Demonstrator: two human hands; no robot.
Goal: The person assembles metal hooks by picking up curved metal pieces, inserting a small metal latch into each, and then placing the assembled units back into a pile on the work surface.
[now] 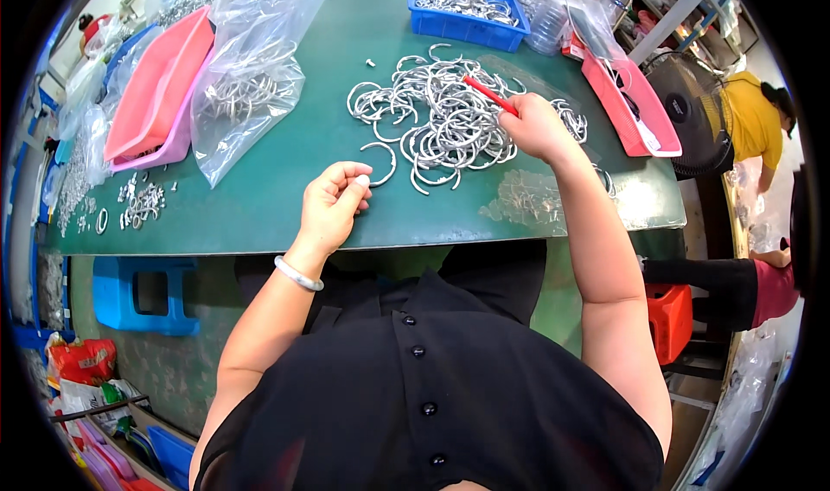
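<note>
Between the thumb and fingers of my left hand (335, 199) is one end of a silver open ring (393, 164), a C-shaped metal piece held just above the table's near side. My right hand (540, 126) grips a red pen-like stick (491, 94), its tip pointing up and left over a heap of similar silver rings (454, 119). The heap lies in the middle of the green table (285, 206), right in front of me, and several rings spread out at its left side. What the red stick is exactly cannot be made out.
Left stand stacked pink trays (164, 85) and a clear bag of rings (246, 93); small metal parts (143, 201) lie nearby. A blue bin (467, 14) of metal pieces is at the back. On the right are a pink tray (631, 111), a fan (687, 111) and two people.
</note>
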